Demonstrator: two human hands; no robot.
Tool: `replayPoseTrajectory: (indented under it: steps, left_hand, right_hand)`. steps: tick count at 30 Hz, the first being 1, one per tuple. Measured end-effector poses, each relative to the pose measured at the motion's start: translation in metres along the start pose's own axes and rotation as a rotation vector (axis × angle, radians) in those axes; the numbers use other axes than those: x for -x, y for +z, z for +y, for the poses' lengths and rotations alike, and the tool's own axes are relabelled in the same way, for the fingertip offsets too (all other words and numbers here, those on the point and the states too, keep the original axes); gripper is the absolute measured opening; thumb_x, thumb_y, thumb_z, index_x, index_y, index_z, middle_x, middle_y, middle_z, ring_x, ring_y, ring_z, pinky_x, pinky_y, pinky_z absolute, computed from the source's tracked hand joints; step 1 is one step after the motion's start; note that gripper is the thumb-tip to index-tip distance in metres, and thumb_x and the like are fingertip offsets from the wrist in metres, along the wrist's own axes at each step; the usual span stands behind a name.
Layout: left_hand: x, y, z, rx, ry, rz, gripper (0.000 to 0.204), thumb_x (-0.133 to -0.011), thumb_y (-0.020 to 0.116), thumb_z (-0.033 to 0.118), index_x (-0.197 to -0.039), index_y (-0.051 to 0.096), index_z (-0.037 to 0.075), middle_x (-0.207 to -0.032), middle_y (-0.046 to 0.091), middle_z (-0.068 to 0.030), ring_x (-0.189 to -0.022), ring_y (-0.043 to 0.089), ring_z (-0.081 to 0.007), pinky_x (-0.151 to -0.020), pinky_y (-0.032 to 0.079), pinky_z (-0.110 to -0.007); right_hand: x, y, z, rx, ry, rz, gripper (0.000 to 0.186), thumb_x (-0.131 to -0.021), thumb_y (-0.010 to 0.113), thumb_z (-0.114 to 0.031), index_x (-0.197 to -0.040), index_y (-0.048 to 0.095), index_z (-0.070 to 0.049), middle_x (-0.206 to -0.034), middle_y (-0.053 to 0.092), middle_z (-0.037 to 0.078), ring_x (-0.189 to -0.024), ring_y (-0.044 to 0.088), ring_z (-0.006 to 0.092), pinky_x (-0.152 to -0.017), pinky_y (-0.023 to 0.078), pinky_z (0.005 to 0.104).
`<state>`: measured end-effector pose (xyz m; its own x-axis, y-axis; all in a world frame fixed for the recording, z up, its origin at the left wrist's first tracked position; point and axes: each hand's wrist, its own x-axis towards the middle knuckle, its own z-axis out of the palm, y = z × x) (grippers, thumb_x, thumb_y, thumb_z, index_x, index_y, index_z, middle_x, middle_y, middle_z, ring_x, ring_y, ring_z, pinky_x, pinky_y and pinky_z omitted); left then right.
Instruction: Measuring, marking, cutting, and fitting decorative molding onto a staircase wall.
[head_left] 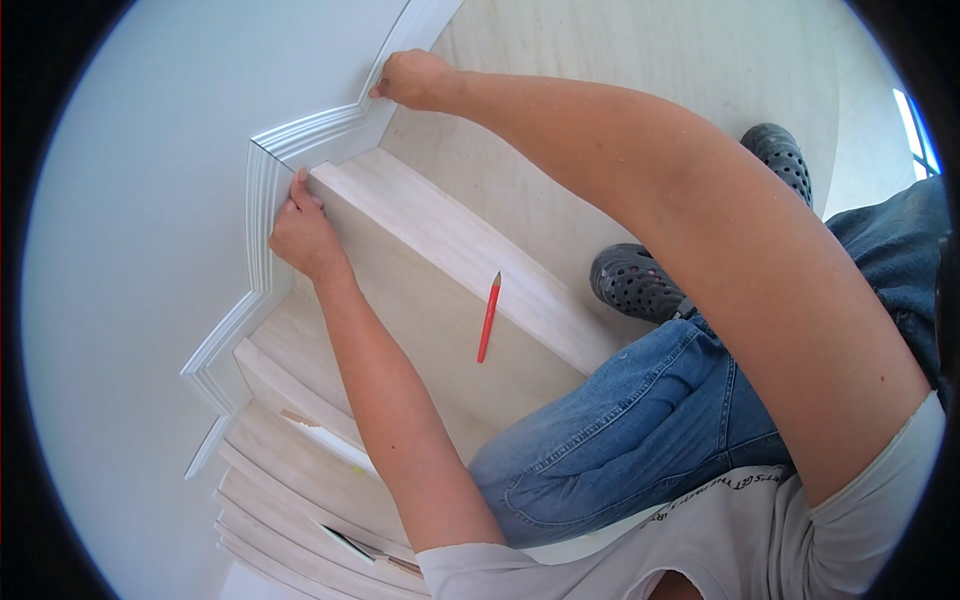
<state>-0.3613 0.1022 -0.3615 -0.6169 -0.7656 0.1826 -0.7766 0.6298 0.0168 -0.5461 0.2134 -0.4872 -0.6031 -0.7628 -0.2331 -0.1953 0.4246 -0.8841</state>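
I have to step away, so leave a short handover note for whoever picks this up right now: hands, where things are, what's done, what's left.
Left hand: pressed on the white stepped skirting trim at the step's corner.
Right hand: pushing the same trim against the wall higher up.
Red pencil lies loose on the pale wooden stair tread.
Done: trim sits in place along the steps in view.
Left: whether it is fixed cannot be seen; probably check the fit before letting go.

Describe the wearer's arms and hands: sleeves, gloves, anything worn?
Both forearms are bare: no gloves, watch or bands visible. The left hand and right hand are uncovered. A short white T-shirt sleeve ends above the right elbow. The shirt hem carries dark print.
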Motion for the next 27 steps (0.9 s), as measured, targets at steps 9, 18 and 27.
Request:
replayPoseTrajectory:
  steps: [9,18,27]
  left_hand:
    - [0.002,0.002,-0.003,0.022,0.017,0.040,0.065,-0.097,0.060,0.053,-0.059,0.068,0.002,-0.050,0.062,-0.0073,-0.046,0.060,-0.0202,-0.052,0.047,-0.035]
    - [0.002,0.000,0.001,0.009,0.024,0.030,0.065,-0.097,0.060,0.054,-0.058,0.069,0.002,-0.052,0.063,-0.0072,-0.047,0.061,-0.0213,-0.053,0.048,-0.036]
    - [0.000,0.003,-0.010,-0.022,-0.032,0.010,0.065,-0.097,0.058,0.056,-0.062,0.072,0.003,-0.055,0.065,-0.0076,-0.051,0.062,-0.0224,-0.056,0.049,-0.036]
  right_hand:
    - [0.002,0.001,-0.002,-0.053,0.064,-0.030,0.042,-0.095,0.067,-0.038,-0.098,0.072,0.003,-0.093,0.072,0.023,-0.093,0.069,0.0385,-0.083,0.053,0.0470]
    - [0.004,0.007,0.000,-0.015,0.031,-0.006,0.038,-0.099,0.063,-0.036,-0.106,0.073,0.000,-0.102,0.073,0.022,-0.100,0.069,0.0385,-0.087,0.055,0.0466]
    - [0.017,0.010,-0.006,0.247,-0.079,-0.135,0.057,-0.096,0.060,-0.054,-0.092,0.073,0.001,-0.097,0.072,0.021,-0.093,0.069,0.0381,-0.082,0.053,0.0465]
